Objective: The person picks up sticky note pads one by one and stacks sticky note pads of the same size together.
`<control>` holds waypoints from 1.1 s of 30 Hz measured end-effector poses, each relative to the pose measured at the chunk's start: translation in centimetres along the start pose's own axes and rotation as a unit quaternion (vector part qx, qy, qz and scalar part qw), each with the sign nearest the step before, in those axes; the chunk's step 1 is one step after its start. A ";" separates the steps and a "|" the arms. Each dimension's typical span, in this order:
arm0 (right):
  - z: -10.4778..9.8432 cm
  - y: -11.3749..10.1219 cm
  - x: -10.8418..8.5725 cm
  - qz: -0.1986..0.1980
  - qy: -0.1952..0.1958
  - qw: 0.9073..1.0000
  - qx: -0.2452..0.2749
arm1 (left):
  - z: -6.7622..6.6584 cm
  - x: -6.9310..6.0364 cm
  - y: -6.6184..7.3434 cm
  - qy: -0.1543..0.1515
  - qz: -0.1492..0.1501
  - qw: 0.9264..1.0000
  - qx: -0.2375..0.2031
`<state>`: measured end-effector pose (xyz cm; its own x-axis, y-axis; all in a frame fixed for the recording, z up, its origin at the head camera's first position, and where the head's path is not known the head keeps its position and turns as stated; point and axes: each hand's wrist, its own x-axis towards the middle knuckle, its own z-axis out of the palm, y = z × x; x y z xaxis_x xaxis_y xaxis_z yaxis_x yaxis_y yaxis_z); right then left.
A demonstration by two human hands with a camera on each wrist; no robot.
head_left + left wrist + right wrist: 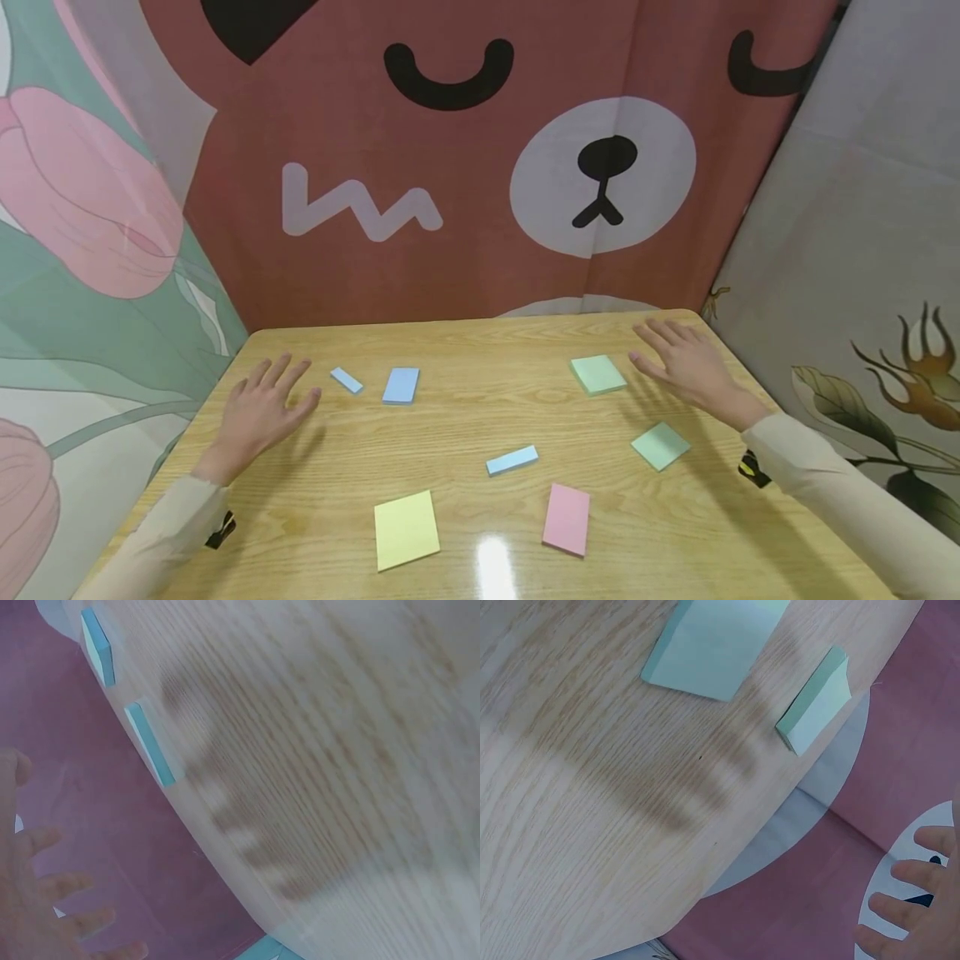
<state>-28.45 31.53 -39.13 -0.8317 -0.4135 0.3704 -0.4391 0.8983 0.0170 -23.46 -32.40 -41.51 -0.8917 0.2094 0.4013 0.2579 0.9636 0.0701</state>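
Hands [258,415] [692,368] apart, far blue strip [347,380] diagonal

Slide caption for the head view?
Empty hands above a wooden table: square yellow paper pad, rectangular pink pad, two green squares, blue rectangular pad, two narrow blue strips.

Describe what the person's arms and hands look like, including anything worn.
The left hand and right hand are bare, without gloves. The left sleeve and right sleeve are plain, cream and long. A small black object shows at the left wrist; the right wrist's black object bears yellow.
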 end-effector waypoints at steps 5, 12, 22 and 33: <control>0.3 -0.2 -0.1 -0.010 0.001 1.000 0.002 | 0.4 -0.1 0.1 0.003 0.001 1.000 -0.003; 0.7 -0.6 -0.2 -0.007 0.000 1.000 0.008 | 0.7 -0.1 0.5 0.011 0.011 1.000 -0.001; 0.8 -1.7 -0.4 0.000 -0.015 1.000 0.011 | 1.0 0.3 1.3 -0.007 0.001 1.000 -0.015; 1.2 -2.7 -0.5 -0.004 -0.017 1.000 0.024 | 1.8 0.3 1.5 -0.011 -0.011 0.999 -0.038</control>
<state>-27.27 29.14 -40.45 -0.8391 -0.4258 0.3385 -0.4603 0.8874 -0.0248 -24.04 -30.55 -42.89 -0.9050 0.1937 0.3787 0.2660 0.9525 0.1485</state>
